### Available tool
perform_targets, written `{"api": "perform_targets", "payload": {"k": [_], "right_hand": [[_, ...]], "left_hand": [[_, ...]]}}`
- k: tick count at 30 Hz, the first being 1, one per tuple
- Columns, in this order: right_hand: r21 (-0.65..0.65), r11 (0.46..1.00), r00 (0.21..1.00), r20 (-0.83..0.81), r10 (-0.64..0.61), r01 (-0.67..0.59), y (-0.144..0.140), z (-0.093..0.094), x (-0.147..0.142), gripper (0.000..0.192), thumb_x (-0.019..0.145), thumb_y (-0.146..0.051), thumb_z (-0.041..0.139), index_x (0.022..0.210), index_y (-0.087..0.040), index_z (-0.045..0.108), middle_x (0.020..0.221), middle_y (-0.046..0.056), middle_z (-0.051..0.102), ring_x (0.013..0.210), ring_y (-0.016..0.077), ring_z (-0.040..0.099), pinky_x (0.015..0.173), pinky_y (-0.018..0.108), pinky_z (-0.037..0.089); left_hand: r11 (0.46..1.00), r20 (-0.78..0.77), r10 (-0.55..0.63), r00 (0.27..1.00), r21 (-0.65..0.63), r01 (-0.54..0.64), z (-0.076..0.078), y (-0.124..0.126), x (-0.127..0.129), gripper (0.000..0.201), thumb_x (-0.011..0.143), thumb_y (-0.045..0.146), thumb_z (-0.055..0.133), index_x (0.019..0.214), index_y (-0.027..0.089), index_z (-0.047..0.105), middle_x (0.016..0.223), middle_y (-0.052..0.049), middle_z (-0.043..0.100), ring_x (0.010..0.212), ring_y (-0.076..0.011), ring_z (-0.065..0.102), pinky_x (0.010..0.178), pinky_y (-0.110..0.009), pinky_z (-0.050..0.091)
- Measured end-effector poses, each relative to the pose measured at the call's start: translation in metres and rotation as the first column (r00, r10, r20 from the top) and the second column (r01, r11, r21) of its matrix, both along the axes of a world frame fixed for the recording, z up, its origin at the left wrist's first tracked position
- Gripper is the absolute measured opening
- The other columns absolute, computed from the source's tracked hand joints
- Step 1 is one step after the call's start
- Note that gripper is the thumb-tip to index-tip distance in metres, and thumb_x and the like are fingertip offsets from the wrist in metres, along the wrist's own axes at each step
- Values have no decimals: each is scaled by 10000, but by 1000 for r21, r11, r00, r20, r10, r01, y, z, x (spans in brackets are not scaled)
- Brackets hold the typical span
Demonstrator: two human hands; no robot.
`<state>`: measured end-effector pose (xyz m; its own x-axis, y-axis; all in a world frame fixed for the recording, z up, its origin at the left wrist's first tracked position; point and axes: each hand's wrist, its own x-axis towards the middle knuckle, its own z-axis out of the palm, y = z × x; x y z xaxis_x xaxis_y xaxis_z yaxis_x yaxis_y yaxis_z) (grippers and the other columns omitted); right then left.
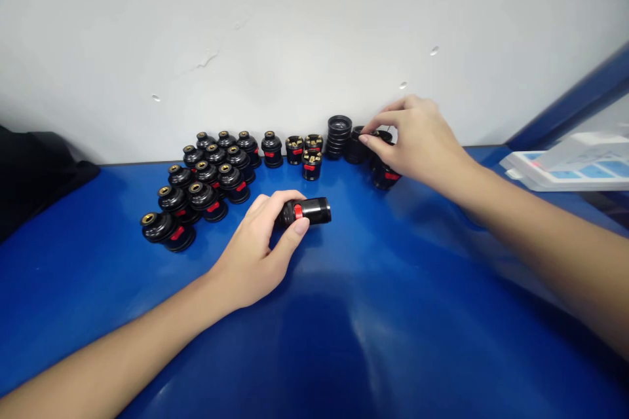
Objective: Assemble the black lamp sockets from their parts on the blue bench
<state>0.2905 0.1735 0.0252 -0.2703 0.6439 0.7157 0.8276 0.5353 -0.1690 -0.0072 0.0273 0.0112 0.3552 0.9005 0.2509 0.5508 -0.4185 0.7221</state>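
Note:
My left hand (pixel 268 236) is wrapped round a black lamp socket (pixel 316 211) with a red switch, tilted on its side just above or on the blue table. The socket's open end points right. At the back, my right hand (pixel 410 134) has thumb and index finger pinched at the rim of a black ring (pixel 357 147). Beside it stands a stack of black threaded rings (pixel 339 137). Under the right hand is a black socket part with a red switch (pixel 386 175), partly hidden by the fingers.
Several assembled lamp sockets (pixel 211 200) stand in rows at the left on the blue table (pixel 304 340). Three socket bases with brass contacts (pixel 311 165) stand near the white wall (pixel 295 33). At the right lies a white compartment box (pixel 570 170); dark cloth (pixel 39 177) hangs at the left.

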Motion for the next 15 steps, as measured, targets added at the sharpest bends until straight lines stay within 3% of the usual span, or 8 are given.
{"api": "perform_targets", "payload": {"k": [6,10,13,15], "right_hand": [[-75,997,998,51,29,-25,-4,9,0,59,904,-331,801,872,-282,811,1022,121,719,1038,357,646,1018,658,531],[-77,997,998,-66,4,-9,-32,23,-17,110,933,-308,798,996,-219,809,1124,166,692,1146,375,635,1085,619,485],[-123,989,978,-201,56,-82,-65,30,-38,88,992,-297,724,1058,-246,752,1111,122,704,978,293,678,929,491,567],[-296,930,946,-300,124,-216,-88,29,-51,126,1056,-352,637,1077,-247,704,1034,80,739,861,243,695,811,419,578]], "left_hand": [[1000,4,-3,1000,4,3,-1,1,0,291,1122,413,514,1356,257,587,1222,-53,700,1099,-238,615,976,-422,482],[1000,11,-3,1000,-2,3,-1,1,0,291,1123,411,512,1355,251,586,1219,-53,696,1092,-234,615,966,-413,479],[1000,13,2,1000,5,-2,-1,0,0,291,1126,413,508,1351,246,590,1189,-50,696,1054,-228,623,931,-399,479],[1000,13,3,1000,11,-3,-2,0,-1,287,1126,414,510,1345,248,594,1173,-48,699,1040,-227,631,906,-391,479]]}}
